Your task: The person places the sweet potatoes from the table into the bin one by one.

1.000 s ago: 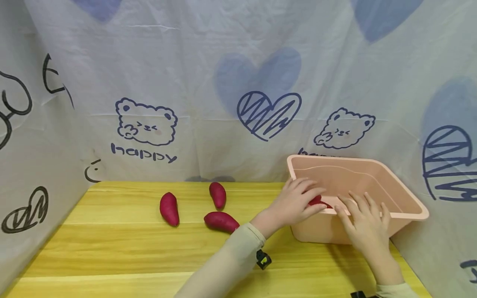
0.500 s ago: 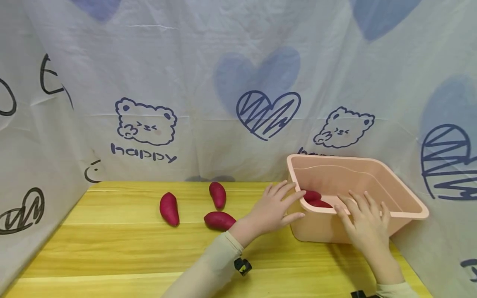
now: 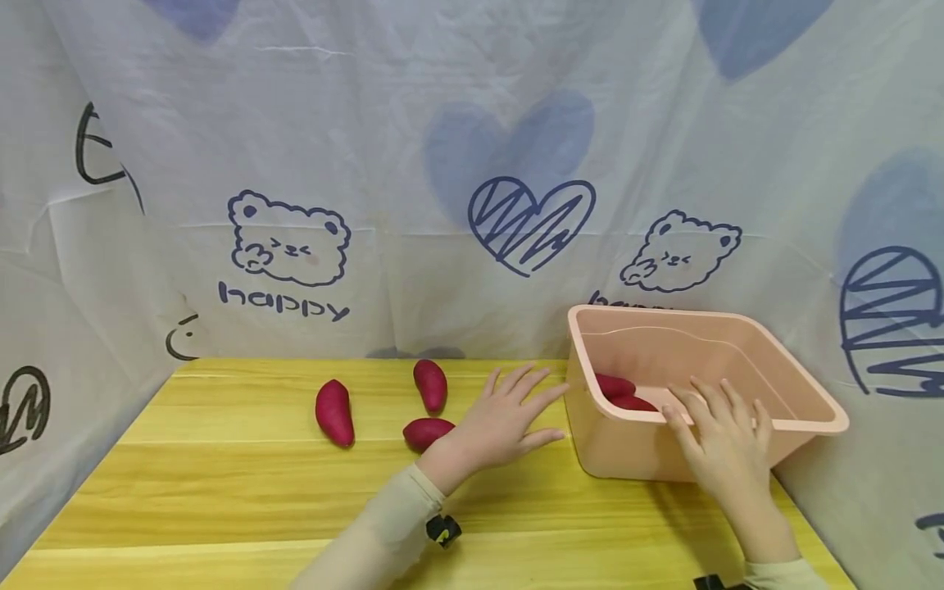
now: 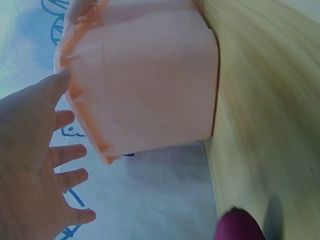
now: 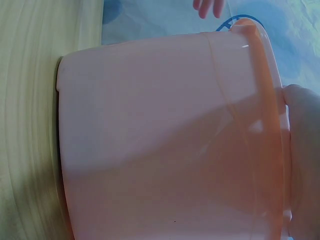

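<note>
**White cloth point(image 3: 406, 147), wooden table point(image 3: 221, 500) and pink bin point(image 3: 634, 455) before you**

The cloth hangs behind the table, printed with blue hearts, bear faces and the word "happy". The table is yellowish, with visible grain. At its right end the bin stands upright, near the back cloth.

Your left hand point(image 3: 501, 418) is to the left of the bin, over the table, with the fingers widely spread and nothing held; whether its tips touch the bin, I cannot tell. Your right hand point(image 3: 726, 442) is at the near rim, its fingers extended over it and slightly bent, without a firm grasp.

Two dark red sweet potatoes point(image 3: 614, 386) lie together inside the bin, at its left end. Three more are on the table: the leftmost sweet potato point(image 3: 335, 414), the rear sweet potato point(image 3: 431, 386), and the nearest sweet potato point(image 3: 426, 433), partly hidden by your left wrist.
</note>
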Motion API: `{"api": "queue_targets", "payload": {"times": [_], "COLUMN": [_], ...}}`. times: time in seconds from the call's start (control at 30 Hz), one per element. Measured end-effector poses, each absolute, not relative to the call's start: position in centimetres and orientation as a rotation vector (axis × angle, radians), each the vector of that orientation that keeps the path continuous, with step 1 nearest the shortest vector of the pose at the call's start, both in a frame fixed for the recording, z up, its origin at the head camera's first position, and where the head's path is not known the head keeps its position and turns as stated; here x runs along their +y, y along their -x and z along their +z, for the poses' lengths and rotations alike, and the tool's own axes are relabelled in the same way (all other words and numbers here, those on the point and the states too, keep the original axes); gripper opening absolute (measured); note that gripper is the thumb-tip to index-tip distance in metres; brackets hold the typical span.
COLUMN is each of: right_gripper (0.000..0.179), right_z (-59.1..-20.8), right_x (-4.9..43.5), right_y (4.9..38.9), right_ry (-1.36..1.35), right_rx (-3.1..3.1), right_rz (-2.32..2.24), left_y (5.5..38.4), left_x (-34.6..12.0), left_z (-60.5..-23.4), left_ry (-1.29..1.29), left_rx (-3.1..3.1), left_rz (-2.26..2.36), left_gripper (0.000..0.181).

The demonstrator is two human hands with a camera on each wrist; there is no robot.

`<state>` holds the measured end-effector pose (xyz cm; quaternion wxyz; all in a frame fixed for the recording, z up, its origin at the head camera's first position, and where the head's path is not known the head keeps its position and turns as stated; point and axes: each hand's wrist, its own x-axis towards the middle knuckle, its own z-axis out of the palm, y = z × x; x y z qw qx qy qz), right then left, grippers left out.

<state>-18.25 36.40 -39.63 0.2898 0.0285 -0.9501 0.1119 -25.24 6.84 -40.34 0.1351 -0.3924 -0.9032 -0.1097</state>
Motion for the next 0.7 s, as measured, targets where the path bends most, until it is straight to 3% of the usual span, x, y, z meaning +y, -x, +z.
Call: {"api": "queue_targets", "payload": {"times": [0.7], "right_gripper": [0.044], "right_z": [-39.5], "right_x": [36.4], "right_y": [18.2], "right_ry": [-0.073], "right_rx": [-2.545], "right_rz": [0.292], "left_y": [25.4], "left_x": [1.3], "left_z": [-43.2], "left_ry": [1.171], "left_rx": [-2.743], "left_rz": [-0.269], "left_gripper": [0.073]}}
